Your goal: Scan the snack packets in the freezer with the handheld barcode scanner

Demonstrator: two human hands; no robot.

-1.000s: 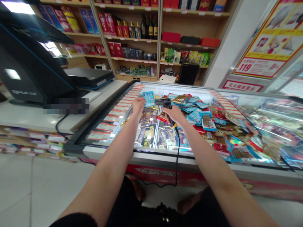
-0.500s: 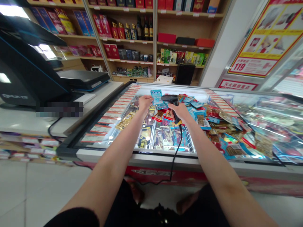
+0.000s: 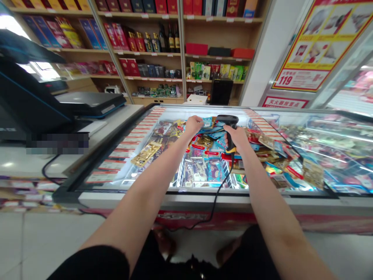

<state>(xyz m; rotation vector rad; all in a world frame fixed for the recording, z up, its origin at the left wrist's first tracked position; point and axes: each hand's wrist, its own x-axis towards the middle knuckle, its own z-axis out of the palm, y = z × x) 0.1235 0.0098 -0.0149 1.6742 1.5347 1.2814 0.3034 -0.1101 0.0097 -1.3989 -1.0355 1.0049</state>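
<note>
While right hand grips scanner, nose points left, handle downward.

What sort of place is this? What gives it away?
Probably a grocery or convenience shop: shelves of bottles and boxes, a display chest holding packets, and what looks like a barcode scanner in the right hand.
</note>
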